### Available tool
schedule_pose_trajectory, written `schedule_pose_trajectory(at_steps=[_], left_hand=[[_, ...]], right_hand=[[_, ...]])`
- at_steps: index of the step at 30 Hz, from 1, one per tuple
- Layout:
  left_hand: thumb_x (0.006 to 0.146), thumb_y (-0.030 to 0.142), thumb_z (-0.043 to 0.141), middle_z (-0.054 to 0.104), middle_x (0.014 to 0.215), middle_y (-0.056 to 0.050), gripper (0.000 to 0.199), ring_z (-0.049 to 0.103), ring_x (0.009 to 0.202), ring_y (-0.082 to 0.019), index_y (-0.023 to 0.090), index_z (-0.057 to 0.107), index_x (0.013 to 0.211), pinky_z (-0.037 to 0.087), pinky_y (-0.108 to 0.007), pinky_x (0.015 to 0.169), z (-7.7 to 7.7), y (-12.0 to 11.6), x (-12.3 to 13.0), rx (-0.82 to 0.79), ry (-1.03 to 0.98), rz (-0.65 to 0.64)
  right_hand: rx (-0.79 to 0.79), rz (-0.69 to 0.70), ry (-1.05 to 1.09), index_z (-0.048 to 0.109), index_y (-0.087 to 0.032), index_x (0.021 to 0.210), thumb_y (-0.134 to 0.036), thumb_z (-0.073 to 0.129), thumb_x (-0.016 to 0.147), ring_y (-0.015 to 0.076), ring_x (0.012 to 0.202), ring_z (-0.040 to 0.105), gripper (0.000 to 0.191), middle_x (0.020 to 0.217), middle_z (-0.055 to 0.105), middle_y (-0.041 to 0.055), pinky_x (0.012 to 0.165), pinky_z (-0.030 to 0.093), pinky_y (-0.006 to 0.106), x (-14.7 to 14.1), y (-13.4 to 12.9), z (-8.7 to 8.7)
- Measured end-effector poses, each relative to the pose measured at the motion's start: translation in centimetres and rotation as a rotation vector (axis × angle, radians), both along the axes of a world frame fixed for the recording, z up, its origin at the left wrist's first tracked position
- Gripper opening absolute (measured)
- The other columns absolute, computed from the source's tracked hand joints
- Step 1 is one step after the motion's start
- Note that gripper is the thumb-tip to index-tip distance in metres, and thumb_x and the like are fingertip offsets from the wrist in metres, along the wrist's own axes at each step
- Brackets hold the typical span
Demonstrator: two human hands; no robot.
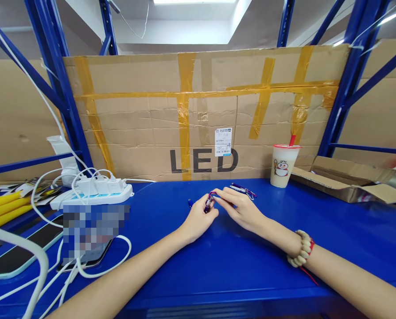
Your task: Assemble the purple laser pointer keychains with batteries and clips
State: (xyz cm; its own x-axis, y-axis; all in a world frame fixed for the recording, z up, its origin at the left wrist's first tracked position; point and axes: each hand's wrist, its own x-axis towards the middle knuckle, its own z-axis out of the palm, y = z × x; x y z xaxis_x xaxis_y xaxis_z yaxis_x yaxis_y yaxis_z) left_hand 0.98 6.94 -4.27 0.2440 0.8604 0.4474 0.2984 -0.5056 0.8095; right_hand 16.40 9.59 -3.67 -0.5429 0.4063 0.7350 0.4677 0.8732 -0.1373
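Observation:
My left hand grips a small, shiny dark-purple pen-like piece with a clear band, between thumb and fingers. A thin purple curved part rises from its top, and the fingertips of my right hand close on it. The hands nearly meet above the blue tabletop. A dark-blue tip shows just left of my left hand; I cannot tell whether it belongs to the held piece. Behind my right hand lie slim dark and silver pen-like pieces with a purple part.
A lidded drink cup with a red straw stands at the back right beside an open cardboard box. On the left are a white power strip, looping white cables and phones. Cardboard marked LED forms the back wall.

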Motion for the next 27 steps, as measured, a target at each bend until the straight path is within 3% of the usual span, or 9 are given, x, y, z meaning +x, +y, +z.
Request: schedule_pose_trajectory(at_steps=[5, 9, 12, 17, 19, 23, 27], left_hand=[[0.071, 0.016, 0.044, 0.037, 0.06, 0.007, 0.012, 0.035, 0.056, -0.008, 0.019, 0.033, 0.068, 0.028, -0.021, 0.054, 0.0, 0.1, -0.2, -0.013, 0.086, 0.082], [0.071, 0.014, 0.045, 0.045, 0.06, 0.008, 0.019, 0.04, 0.055, -0.009, 0.022, 0.031, 0.08, 0.032, -0.022, 0.059, -0.2, -0.1, -0.1, -0.054, 0.175, 0.083], [0.07, 0.014, 0.048, 0.049, 0.07, 0.005, 0.025, 0.046, 0.062, -0.01, 0.023, 0.027, 0.081, 0.034, -0.024, 0.062, -0.4, 0.0, 0.0, -0.06, 0.183, 0.118], [0.069, 0.017, 0.05, 0.05, 0.087, 0.0, 0.03, 0.047, 0.065, -0.01, 0.023, 0.027, 0.086, 0.037, -0.024, 0.063, -0.5, 0.4, -0.3, -0.013, 0.148, 0.221], [0.069, 0.017, 0.051, 0.049, 0.091, 0.0, 0.029, 0.046, 0.061, -0.009, 0.022, 0.029, 0.088, 0.037, -0.024, 0.062, -0.5, 0.7, -0.6, 0.001, 0.142, 0.287], [0.07, 0.016, 0.048, 0.049, 0.091, 0.0, 0.023, 0.044, 0.059, -0.008, 0.021, 0.036, 0.088, 0.038, -0.025, 0.064, -0.4, 1.5, -1.4, 0.026, 0.195, 0.383], [0.072, 0.016, 0.045, 0.05, 0.093, -0.002, 0.018, 0.049, 0.073, -0.013, 0.021, 0.043, 0.089, 0.04, -0.029, 0.07, -0.6, 2.1, -2.2, 0.064, 0.343, 0.433]], right_hand=[[-0.146, 0.015, 0.006, 0.058, -0.018, 0.107, -0.035, 0.033, 0.093, 0.014, 0.074, 0.055, 0.033, 0.085, 0.06, 0.0058, 0.067, 0.045, 0.026, 0.2, 0.2, 0.3], [-0.337, 0.059, -0.006, 0.049, -0.02, 0.118, -0.041, 0.045, 0.087, 0.0107, 0.065, 0.054, 0.038, 0.077, 0.06, 0.0007, 0.059, 0.042, 0.022, 0.2, 0.1, 0.2], [-0.382, 0.087, -0.045, 0.046, -0.02, 0.123, -0.04, 0.046, 0.087, 0.0095, 0.06, 0.053, 0.041, 0.077, 0.061, -0.0001, 0.058, 0.042, 0.022, 0.1, 0.1, 0.1], [-0.326, 0.056, -0.022, 0.067, -0.016, 0.086, -0.042, 0.043, 0.087, 0.0126, 0.067, 0.057, 0.035, 0.076, 0.065, 0.0037, 0.063, 0.043, 0.023, 0.8, 1.1, 0.6], [-0.322, -0.035, 0.067, 0.068, -0.016, 0.082, -0.043, 0.042, 0.087, 0.0138, 0.07, 0.059, 0.038, 0.077, 0.067, 0.0039, 0.065, 0.043, 0.024, 1.8, 2.2, 0.9], [-0.31, -0.364, 0.199, 0.07, -0.018, 0.082, -0.045, 0.04, 0.087, 0.0164, 0.074, 0.061, 0.04, 0.082, 0.069, 0.004, 0.063, 0.042, 0.024, 5.1, 5.1, 0.8], [-0.37, -0.69, 0.19, 0.069, -0.018, 0.089, -0.038, 0.042, 0.086, 0.0172, 0.067, 0.062, 0.034, 0.087, 0.069, 0.0064, 0.059, 0.041, 0.025, 8.2, 7.5, 0.0]])
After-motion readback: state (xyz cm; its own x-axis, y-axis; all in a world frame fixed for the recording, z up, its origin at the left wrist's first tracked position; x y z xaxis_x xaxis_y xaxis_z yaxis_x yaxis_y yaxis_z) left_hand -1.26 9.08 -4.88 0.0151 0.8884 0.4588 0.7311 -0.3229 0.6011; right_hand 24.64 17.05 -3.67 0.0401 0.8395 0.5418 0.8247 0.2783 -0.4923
